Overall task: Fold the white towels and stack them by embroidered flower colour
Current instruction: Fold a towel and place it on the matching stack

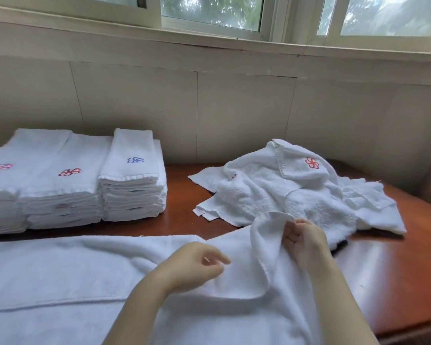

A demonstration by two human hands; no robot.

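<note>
Nearest and largest: spread towel [60, 270], white, lying flat over the near left of the table and running off the near edge of view, right end rumpled and partly lifted. Under it, reddish-brown wooden table [396, 270], glossy, bare at the right and in a strip between the towel and the stacks. Beyond, pale panelled wall [234, 108], with window [209, 11] along the top.

Far right on the table: heap of unfolded towels [296, 195], white and crumpled, with a red flower [312, 163] on the top fold. Near edge of the heap just beside the lifted towel end.

Far left: red-flower stacks [62, 195], two side by side and touching, each topped with a red embroidered flower. Just right of them and touching: blue-flower stack [132, 185], narrower and a little taller, with a blue flower [135, 159] on top.

Right hand [304, 240]: palm turned left, fingers curled, fingertips pinching the hem at the spread towel's right end and holding it up off the table in a standing fold.

Left hand [192, 265]: over the middle of the same towel, fingers curled in toward the thumb. Whether gripping cloth or only resting on it, cannot tell.
</note>
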